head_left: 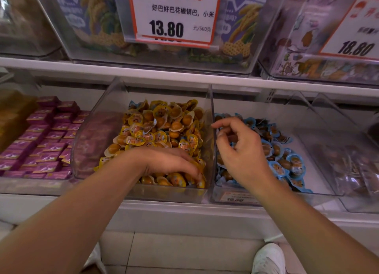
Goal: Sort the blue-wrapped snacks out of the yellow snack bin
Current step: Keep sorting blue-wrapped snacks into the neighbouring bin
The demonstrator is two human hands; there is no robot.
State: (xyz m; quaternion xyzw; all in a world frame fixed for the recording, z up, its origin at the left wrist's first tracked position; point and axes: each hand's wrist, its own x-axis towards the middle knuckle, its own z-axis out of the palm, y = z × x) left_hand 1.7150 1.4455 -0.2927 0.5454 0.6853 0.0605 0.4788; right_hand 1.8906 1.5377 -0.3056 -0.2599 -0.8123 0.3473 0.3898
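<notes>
Shop shelving fills the view, with clear plastic bins set side by side on a white shelf [184, 207] and price cards hanging from the row above. At the centre stands the yellow snack bin [143, 193], heaped with yellow-wrapped snacks [164, 130]; just to its right, across a shared clear wall, the blue snack bin [320, 183] holds the blue-wrapped ones.

At least two blue-wrapped strays show among the yellow: one at the bin's back left corner [133, 105] and another near the middle of the heap [152, 124], both lying flat, their long axes too small to read. Both lie beyond the left hand [174, 164], toward the back of the bin.

That left hand is palm down at the bin's front right corner, fingers curled into the pile; whether they pinch a snack cannot be told. The right hand [240, 148] hovers over the blue bin's near left part, fingers loosely curled, thumb and forefinger apart, nothing visibly held.

The left hand appears nearer to both strays. A reach by the right would have to cross the dividing wall [211, 113]. Purple boxes [47, 138] fill the bin to the left, well clear.
</notes>
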